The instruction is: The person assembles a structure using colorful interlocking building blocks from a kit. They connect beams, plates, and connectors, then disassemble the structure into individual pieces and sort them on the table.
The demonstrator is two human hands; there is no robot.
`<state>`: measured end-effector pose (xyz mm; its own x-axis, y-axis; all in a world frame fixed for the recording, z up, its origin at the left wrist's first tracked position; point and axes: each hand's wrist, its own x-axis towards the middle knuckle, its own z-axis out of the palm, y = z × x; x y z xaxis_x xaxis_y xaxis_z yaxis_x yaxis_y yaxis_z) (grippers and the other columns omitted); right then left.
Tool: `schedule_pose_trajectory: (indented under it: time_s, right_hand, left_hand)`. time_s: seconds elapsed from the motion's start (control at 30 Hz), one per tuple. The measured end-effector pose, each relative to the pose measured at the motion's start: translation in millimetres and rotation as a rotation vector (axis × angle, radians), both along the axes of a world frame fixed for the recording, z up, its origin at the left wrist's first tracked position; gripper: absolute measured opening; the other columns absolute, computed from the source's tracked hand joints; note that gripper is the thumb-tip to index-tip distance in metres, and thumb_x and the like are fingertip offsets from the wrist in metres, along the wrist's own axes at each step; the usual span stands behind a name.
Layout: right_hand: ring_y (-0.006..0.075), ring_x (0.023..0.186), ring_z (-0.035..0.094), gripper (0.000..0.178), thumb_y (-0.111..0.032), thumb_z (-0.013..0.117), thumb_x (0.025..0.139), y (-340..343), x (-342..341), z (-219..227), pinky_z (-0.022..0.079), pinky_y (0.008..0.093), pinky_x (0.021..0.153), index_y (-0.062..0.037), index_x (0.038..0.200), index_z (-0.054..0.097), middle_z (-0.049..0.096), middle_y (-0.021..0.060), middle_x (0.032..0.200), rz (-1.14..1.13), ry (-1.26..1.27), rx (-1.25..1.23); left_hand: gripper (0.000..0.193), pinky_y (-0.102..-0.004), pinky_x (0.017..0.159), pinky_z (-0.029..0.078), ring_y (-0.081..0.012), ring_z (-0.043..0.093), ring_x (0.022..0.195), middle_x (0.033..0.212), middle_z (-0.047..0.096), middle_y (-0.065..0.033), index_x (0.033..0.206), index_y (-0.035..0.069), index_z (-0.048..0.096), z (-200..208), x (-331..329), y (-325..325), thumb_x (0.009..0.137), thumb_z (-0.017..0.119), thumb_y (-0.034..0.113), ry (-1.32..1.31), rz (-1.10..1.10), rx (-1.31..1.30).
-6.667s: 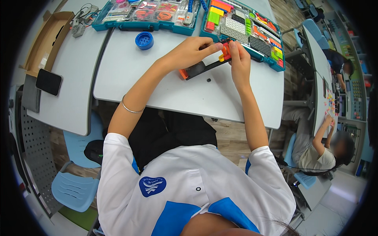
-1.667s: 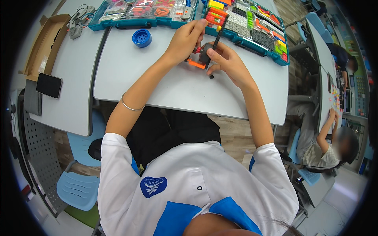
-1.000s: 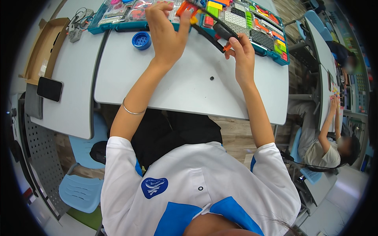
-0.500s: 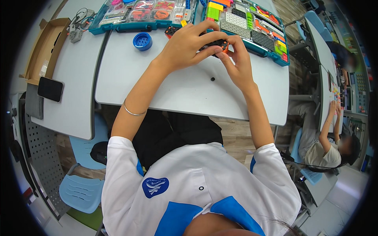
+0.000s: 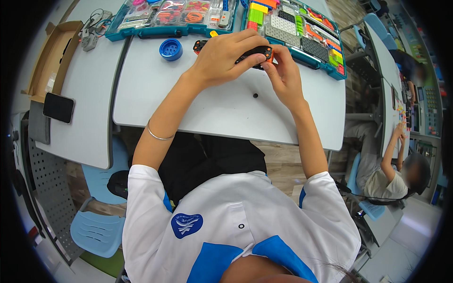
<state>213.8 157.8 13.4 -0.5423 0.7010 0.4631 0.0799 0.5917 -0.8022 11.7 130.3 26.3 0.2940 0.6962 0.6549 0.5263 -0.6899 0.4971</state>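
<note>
Over the far half of the table, both hands grip an orange and black building-block assembly. My left hand wraps over its top with fingers curled and hides most of it. One end sticks out left of that hand, beside a small yellow piece. My right hand pinches the right end between thumb and fingers. A small round black part lies on the table nearer to me, below the right hand. Left of my left hand stands a blue wheel hub with holes in its face.
Two teal cases of building parts, one at the back left and one at the back right, line the far edge. On the left table are a phone, an open cardboard box and a power strip. Another person sits at the right.
The left hand's fingers have lowered and closed further over the assembly, which has tilted slightly. The right hand stays nearly in place, still pinching its end.
</note>
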Motion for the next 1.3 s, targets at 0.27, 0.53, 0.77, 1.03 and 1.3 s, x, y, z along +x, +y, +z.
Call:
schedule_pose_trajectory:
  time_s: [0.27, 0.53, 0.77, 1.03, 1.3]
  right_hand:
    - [0.0152, 0.098, 0.062, 0.024, -0.011, 0.063, 0.095, -1.3, 1.7, 3.8, 0.056, 0.0291, 0.081, 0.0018, 0.113, 0.055, 0.063, 0.0095, 0.102, 0.033, 0.042, -0.087]
    - [0.0129, 0.089, 0.060, 0.026, -0.015, 0.064, 0.095, -0.9, 4.4, 5.1, 0.055, 0.0276, 0.079, 0.0027, 0.114, 0.057, 0.061, 0.0078, 0.095, 0.019, -0.015, -0.054]
    - [0.0143, 0.092, 0.061, 0.027, -0.013, 0.061, 0.096, 1.9, 5.8, 2.9, 0.053, 0.0281, 0.080, 0.0019, 0.118, 0.054, 0.061, 0.0087, 0.097, 0.061, -0.008, -0.040]
    - [0.0150, 0.089, 0.062, 0.025, -0.015, 0.061, 0.097, 0.0, 5.9, 5.5, 0.053, 0.0290, 0.083, 0.0007, 0.115, 0.055, 0.062, 0.0082, 0.096, 0.017, -0.065, -0.051]
    - [0.0161, 0.084, 0.062, 0.024, -0.019, 0.062, 0.097, -3.2, 3.4, 7.0, 0.053, 0.0310, 0.083, 0.0021, 0.108, 0.057, 0.061, 0.0098, 0.090, 0.007, -0.087, -0.054]
  left_hand:
    - [0.023, -0.0304, 0.063, 0.049, -0.0234, 0.065, 0.076, 0.098, 0.064, -0.0034, 0.108, 0.010, 0.065, 0.1, 1.4, -0.6, 0.093, 0.061, 0.028, -0.033, 0.009, 0.010]
    - [0.024, -0.0290, 0.066, 0.050, -0.0251, 0.066, 0.078, 0.100, 0.066, -0.0059, 0.108, 0.008, 0.065, -1.0, 3.6, 0.5, 0.091, 0.064, 0.025, -0.067, 0.012, 0.036]
    - [0.025, -0.0299, 0.067, 0.051, -0.0260, 0.066, 0.079, 0.100, 0.067, -0.0070, 0.109, 0.007, 0.065, -2.3, 3.9, 1.8, 0.090, 0.066, 0.024, -0.038, 0.019, 0.072]
    - [0.026, -0.0304, 0.069, 0.051, -0.0257, 0.066, 0.080, 0.100, 0.067, -0.0077, 0.109, 0.007, 0.065, -1.5, 2.8, 1.0, 0.090, 0.066, 0.026, -0.044, 0.023, 0.039]
    - [0.027, -0.0303, 0.072, 0.052, -0.0253, 0.067, 0.082, 0.095, 0.068, -0.0089, 0.108, 0.006, 0.065, -0.3, -0.5, 0.0, 0.091, 0.066, 0.026, -0.058, -0.016, -0.057]
